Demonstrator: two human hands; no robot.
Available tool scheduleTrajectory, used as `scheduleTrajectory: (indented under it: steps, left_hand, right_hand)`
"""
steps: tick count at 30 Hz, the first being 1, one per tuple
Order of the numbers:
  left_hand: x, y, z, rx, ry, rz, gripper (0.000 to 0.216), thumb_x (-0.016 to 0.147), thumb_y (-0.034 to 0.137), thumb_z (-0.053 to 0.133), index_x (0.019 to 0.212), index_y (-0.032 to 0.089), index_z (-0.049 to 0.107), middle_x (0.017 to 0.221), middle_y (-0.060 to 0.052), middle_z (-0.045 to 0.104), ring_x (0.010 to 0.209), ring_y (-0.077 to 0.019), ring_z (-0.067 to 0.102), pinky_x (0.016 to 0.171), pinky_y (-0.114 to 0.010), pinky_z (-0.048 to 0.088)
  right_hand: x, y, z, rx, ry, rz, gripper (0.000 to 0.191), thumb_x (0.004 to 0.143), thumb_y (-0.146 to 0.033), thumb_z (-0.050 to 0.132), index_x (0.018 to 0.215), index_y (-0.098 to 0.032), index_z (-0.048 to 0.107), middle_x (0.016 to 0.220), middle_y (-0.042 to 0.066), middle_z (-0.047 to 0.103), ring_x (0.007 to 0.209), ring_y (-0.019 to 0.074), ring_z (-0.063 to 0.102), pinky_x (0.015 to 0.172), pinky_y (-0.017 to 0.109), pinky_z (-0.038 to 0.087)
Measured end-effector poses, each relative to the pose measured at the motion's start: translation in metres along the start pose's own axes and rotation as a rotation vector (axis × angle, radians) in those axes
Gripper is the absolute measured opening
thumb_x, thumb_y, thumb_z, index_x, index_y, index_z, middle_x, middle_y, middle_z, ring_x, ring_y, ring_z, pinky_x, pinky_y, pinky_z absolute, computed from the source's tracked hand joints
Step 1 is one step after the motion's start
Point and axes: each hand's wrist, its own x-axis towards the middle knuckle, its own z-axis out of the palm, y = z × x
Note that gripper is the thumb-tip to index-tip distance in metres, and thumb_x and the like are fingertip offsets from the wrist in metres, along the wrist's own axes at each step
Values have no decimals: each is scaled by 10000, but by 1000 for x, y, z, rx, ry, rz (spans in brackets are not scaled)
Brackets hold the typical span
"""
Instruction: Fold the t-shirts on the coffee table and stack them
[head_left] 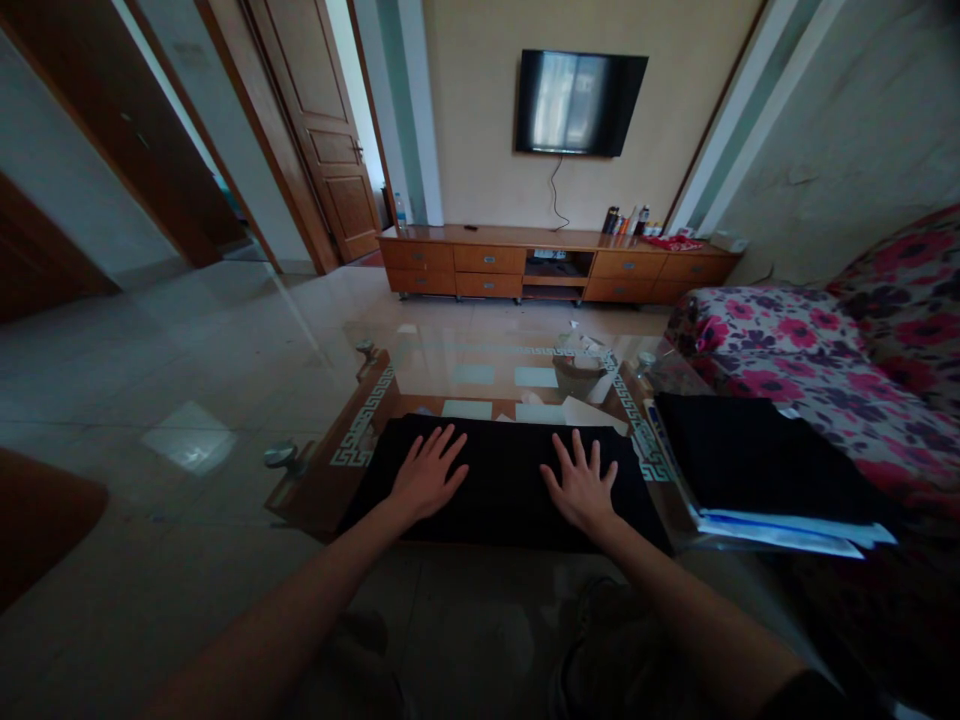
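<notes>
A black folded cloth (504,490) lies flat across the near edge of a glass-topped coffee table (427,350). My left hand (430,474) rests palm down on its left half, fingers spread. On the right half my right hand (581,484) also lies flat, with the fingers apart. Neither hand grips anything. To the right, another black folded cloth (757,455) sits on top of a stack of papers or folders (787,530) with white and blue edges.
A sofa with a flowered cover (795,330) stands along the right side. Across the floor is a low wooden cabinet (487,262) with bottles (626,220) on it, below a wall-mounted television (580,103). A wooden door (322,130) stands at the back left.
</notes>
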Motion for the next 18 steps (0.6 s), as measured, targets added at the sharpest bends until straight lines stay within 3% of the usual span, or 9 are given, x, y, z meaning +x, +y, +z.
scheduleTrajectory:
  steps: [5, 8, 12, 15, 18]
  left_hand:
    - [-1, 8, 6, -28, -25, -31, 600, 1030, 541, 350, 1599, 350, 346, 1701, -7, 261, 1577, -287, 193, 1258, -547, 199]
    - [14, 8, -1, -25, 47, -65, 543, 1052, 449, 317, 1547, 272, 455, 1674, -46, 333, 1563, -261, 245, 1269, -500, 212]
    - [25, 29, -6, -26, 111, 5, 554, 1060, 437, 304, 1520, 188, 489, 1663, -81, 351, 1574, -242, 208, 1293, -457, 169]
    - [21, 53, -1, -59, 60, 100, 596, 1046, 498, 347, 1583, 242, 393, 1682, -45, 314, 1579, -237, 191, 1289, -455, 179]
    - [15, 66, 8, -83, -1, 139, 597, 1044, 504, 353, 1610, 318, 327, 1697, -9, 277, 1580, -242, 188, 1277, -474, 199]
  right_hand:
    - [6, -8, 4, 1, -26, -6, 751, 992, -710, 282, 1652, -359, 209, 1735, 53, 78, 1562, 447, -27, 1144, 775, 24]
    - [21, -6, -1, 1, -20, 8, 693, 1021, -654, 256, 1646, -356, 238, 1733, 49, 100, 1571, 417, -9, 1157, 757, 29]
    - [23, -12, -5, 8, -4, -67, 751, 1024, -639, 265, 1655, -233, 239, 1730, 88, 91, 1585, 340, 42, 1229, 632, 23]
    - [13, -21, -4, 36, -28, -220, 823, 999, -680, 317, 1670, -226, 167, 1731, 74, 82, 1591, 282, 66, 1264, 514, 37]
    - [3, -27, 0, 32, -41, -236, 771, 997, -694, 313, 1657, -306, 219, 1731, 38, 87, 1593, 303, 35, 1252, 561, 15]
